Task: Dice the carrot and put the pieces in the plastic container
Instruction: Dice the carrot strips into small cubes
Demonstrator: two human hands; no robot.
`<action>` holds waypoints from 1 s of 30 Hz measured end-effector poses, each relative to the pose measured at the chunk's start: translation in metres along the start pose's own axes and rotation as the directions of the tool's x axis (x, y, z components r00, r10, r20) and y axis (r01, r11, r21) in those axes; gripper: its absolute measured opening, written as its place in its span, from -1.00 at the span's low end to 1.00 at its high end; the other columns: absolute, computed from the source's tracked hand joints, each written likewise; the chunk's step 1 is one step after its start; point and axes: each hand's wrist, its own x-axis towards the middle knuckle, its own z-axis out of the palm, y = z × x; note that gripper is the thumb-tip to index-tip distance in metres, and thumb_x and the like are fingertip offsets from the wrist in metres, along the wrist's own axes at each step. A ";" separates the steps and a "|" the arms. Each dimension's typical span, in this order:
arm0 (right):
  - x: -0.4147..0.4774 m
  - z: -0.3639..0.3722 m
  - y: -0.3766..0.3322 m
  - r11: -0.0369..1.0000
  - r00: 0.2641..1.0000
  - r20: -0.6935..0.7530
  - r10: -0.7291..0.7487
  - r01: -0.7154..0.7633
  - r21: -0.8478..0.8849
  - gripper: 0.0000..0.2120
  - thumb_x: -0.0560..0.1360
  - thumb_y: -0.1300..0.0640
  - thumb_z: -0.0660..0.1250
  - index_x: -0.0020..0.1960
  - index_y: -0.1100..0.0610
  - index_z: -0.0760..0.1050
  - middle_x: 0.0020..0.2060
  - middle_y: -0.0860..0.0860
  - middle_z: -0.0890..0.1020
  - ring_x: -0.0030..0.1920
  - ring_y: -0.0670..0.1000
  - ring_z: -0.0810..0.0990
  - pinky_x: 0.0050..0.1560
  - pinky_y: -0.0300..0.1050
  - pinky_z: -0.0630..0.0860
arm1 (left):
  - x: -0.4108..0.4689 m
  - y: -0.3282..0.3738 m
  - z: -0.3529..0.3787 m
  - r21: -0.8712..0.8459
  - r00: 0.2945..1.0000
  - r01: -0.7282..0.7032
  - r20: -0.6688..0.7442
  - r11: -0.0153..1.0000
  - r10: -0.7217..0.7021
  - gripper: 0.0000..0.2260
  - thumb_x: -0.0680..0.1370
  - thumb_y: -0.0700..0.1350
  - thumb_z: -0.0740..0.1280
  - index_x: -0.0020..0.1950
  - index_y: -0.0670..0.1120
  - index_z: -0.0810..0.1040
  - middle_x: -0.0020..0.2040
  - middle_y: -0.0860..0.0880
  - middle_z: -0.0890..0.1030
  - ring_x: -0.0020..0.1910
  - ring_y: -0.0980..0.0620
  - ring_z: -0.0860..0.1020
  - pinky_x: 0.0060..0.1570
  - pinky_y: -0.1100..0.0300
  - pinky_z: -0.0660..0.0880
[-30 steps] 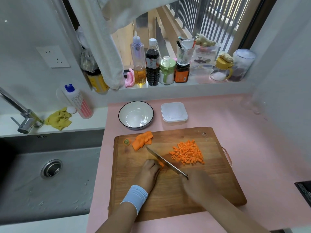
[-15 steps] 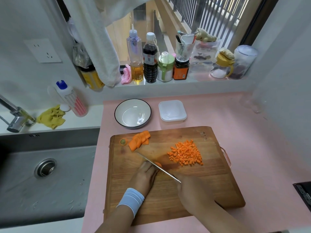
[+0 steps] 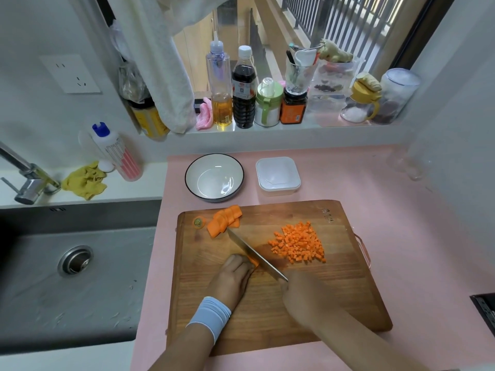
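Observation:
On the wooden cutting board [image 3: 348,295] my left hand [image 3: 233,277] holds down a small carrot piece [image 3: 254,261] with curled fingers. My right hand [image 3: 302,293] grips the handle of a knife [image 3: 254,253], whose blade lies against that piece. A pile of diced carrot [image 3: 298,243] sits to the right of the blade. Several carrot slices [image 3: 223,220] and the stem end [image 3: 199,222] lie at the board's far left corner. The white plastic container [image 3: 277,175] stands open behind the board.
A white bowl [image 3: 214,178] with a dark rim stands left of the container. The sink [image 3: 67,263] and tap [image 3: 24,180] are on the left. Bottles and jars line the window sill [image 3: 267,129]. A wall rises at the right.
The knife keeps working at the carrot piece under my left hand; the blade sits slightly further along it. The view has shifted a little. The diced pile looks unchanged.

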 end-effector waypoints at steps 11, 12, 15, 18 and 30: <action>-0.004 -0.001 -0.002 0.999 0.999 -0.032 -0.028 0.027 -0.032 -0.72 0.64 -0.06 0.14 0.09 0.03 0.57 -0.07 -0.01 0.65 -0.01 0.08 0.64 -0.16 -0.13 0.41 | 0.000 0.001 0.000 0.012 1.000 0.005 0.002 1.000 -0.005 -0.90 0.58 -0.21 0.35 -0.02 -0.19 0.65 -0.07 -0.06 0.59 -0.04 -0.04 0.56 0.02 0.14 0.52; -0.008 0.000 -0.003 0.997 0.998 -0.050 -0.038 0.035 -0.066 -0.73 0.64 -0.05 0.13 0.09 0.02 0.56 -0.06 -0.01 0.65 0.01 0.08 0.64 -0.12 -0.11 0.45 | 0.000 0.000 0.000 0.016 1.000 0.004 0.010 1.000 -0.004 -0.87 0.59 -0.19 0.32 -0.02 -0.18 0.65 -0.07 -0.07 0.60 -0.04 -0.04 0.56 0.01 0.12 0.52; -0.017 0.001 -0.005 0.994 0.994 -0.086 -0.060 0.051 -0.097 -0.75 0.64 -0.04 0.11 0.14 -0.03 0.53 -0.01 0.00 0.66 0.07 0.09 0.63 -0.01 -0.08 0.50 | 0.000 0.000 -0.001 0.027 1.000 0.016 0.019 1.000 -0.016 -0.82 0.61 -0.15 0.27 0.00 -0.17 0.67 -0.06 -0.06 0.61 -0.03 -0.05 0.57 0.01 0.11 0.53; -0.022 0.002 -0.005 0.993 0.993 -0.099 -0.067 0.056 -0.104 -0.76 0.62 -0.03 0.11 0.16 -0.05 0.51 0.00 0.00 0.66 0.08 0.09 0.63 -0.01 -0.08 0.49 | 0.000 0.002 -0.003 0.027 1.000 0.013 0.015 1.000 -0.014 -0.81 0.60 -0.16 0.27 0.02 -0.16 0.68 -0.04 -0.06 0.62 0.00 -0.03 0.55 0.05 0.14 0.51; -0.010 0.006 0.005 0.996 0.997 -0.066 -0.036 0.031 -0.084 -0.71 0.63 -0.09 0.12 0.08 0.01 0.56 -0.04 -0.01 0.66 0.02 0.07 0.63 -0.15 -0.13 0.36 | 0.001 0.003 -0.005 0.003 1.000 0.006 -0.009 1.000 -0.006 -0.80 0.60 -0.15 0.27 -0.01 -0.17 0.68 -0.05 -0.05 0.62 -0.01 0.02 0.54 0.06 0.22 0.50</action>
